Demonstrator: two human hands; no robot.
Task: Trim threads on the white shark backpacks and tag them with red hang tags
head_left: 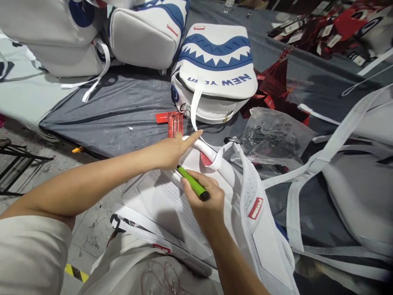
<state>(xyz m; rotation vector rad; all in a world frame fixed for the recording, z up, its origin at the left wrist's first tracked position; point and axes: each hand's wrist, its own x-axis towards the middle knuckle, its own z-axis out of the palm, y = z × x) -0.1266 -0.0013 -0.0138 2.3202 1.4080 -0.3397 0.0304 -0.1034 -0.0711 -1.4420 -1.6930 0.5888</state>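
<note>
A white backpack [229, 180] leans towards me, its perforated back panel and straps facing up. My left hand [176, 149] is closed on its top edge, index finger stretched along the fabric; the other fingers are partly hidden. Wrapped in my right hand [205, 200] is a green pen-shaped tool [195, 184] with a black end. Its dark tip meets the bag's seam just under my left hand. Red hang tags [175, 123] stick up behind my left thumb. A white top loop [217, 159] curls beside my left hand.
Behind stands another white backpack [215, 78] with blue shark teeth and lettering. More white bags [141, 39] are at the back left. A clear plastic bag [276, 131] and red tags [273, 86] lie to the right, near another bag's straps [294, 213]. Grey cloth [123, 106] covers the table.
</note>
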